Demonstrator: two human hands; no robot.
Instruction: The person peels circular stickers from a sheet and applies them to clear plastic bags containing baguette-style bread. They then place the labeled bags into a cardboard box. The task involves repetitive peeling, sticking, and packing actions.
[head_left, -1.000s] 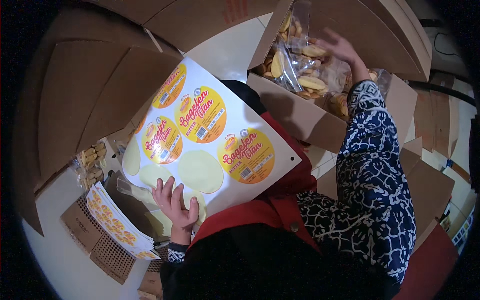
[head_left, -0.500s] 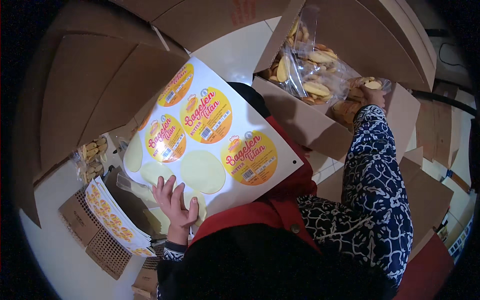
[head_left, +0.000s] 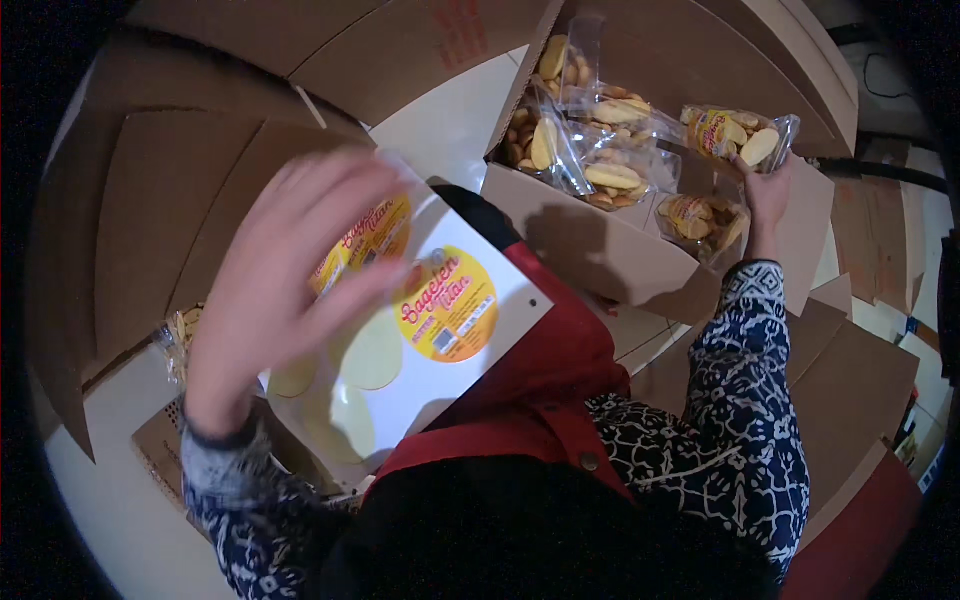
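Between the fingers of my right hand (head_left: pixel 768 195) is a clear bag of rusks (head_left: pixel 740 136) with a round yellow label on it. It hangs over the right part of an open cardboard box (head_left: pixel 590 232). Another labelled rusk bag (head_left: pixel 702 220) lies in that box, beside several unlabelled bags of rusks (head_left: pixel 612 172). My left hand (head_left: pixel 290 270), slightly blurred, is raised over a white sticker sheet (head_left: pixel 420 425) at my lap. Its thumb stands apart from the fingers, and I see nothing held in it. Round yellow labels (head_left: pixel 448 305) and bare peeled spots show on the sheet.
Large cardboard flaps (head_left: pixel 190 210) rise on the left and at the back. A bag of rusks (head_left: pixel 180 335) sits on the floor at left, partly behind my hand. A brown perforated carton (head_left: pixel 158 440) stands below it. More cardboard (head_left: pixel 850 385) lies at right.
My left hand has risen from the sheet's lower edge to above its upper left part. My right hand has lifted a labelled rusk bag, and another labelled bag now shows below it.
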